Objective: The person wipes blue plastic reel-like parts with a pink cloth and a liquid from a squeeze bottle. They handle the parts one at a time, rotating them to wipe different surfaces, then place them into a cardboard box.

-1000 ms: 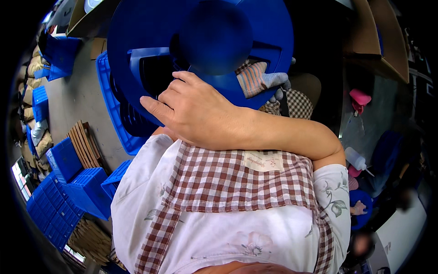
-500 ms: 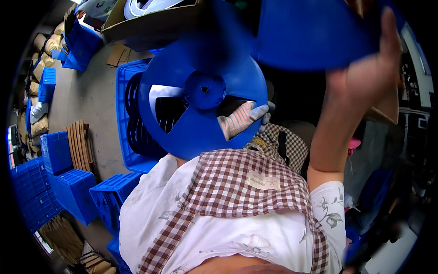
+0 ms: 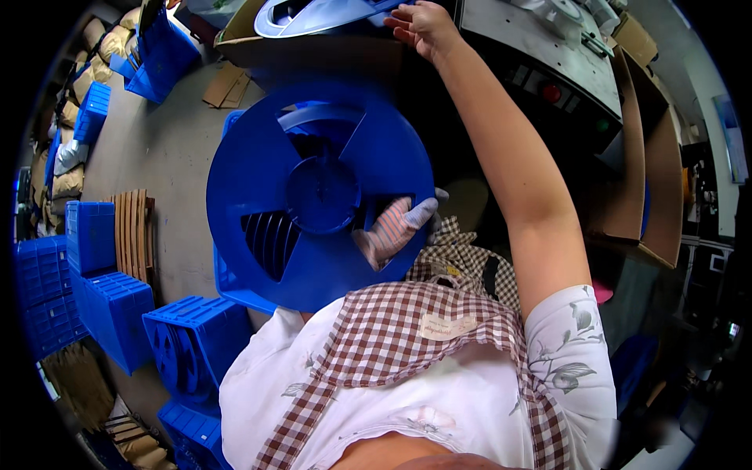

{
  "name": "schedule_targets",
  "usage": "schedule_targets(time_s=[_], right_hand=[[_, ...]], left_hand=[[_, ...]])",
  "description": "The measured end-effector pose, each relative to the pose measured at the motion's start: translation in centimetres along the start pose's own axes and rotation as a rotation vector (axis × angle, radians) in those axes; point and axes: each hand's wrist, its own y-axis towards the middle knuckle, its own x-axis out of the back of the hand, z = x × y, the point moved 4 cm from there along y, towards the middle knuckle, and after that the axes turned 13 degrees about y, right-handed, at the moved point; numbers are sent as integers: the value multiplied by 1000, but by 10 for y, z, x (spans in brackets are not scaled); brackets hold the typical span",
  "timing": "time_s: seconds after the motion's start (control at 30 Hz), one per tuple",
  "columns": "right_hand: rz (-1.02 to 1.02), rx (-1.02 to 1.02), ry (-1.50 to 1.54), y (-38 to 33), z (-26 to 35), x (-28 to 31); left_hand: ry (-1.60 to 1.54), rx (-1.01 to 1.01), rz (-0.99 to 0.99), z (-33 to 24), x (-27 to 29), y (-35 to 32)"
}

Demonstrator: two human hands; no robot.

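Observation:
A large blue plastic reel (image 3: 258, 164) with a round hub and wedge-shaped cut-outs is in front of my chest. My left hand (image 3: 389, 229), in a striped glove with grey fingertips, grips its right rim through a cut-out. My bare right hand (image 3: 427, 30) reaches far forward, its fingers apart at the edge of a blue disc (image 3: 329, 22). That disc lies at the top of a cardboard box (image 3: 313, 53); whether the fingertips touch it is hard to tell.
Behind the reel, a blue crate (image 3: 233, 274) shows partly. A machine (image 3: 540, 47) with a pale top and red button stands far right, beside an open carton (image 3: 666, 180). Stacked blue crates (image 3: 117, 313) and a wooden pallet (image 3: 135, 235) are at left.
My right hand has swung from the right to the far middle; the blue disc near it no longer blocks the right side. The reel in my left hand has shifted slightly left and nearer.

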Motion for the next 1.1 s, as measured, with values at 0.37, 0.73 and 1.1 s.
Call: schedule_targets(time_s=[0.37,0.73,1.1], right_hand=[[427,326,-490,-188,12,-29],[270,408,-662,-281,32,27],[212,411,-635,-329,45,39]], left_hand=[[314,34,-175,-5,18,-1],[-102,-18,-11,-43,-19,-6],[179,49,174,-27,-43,-8]])
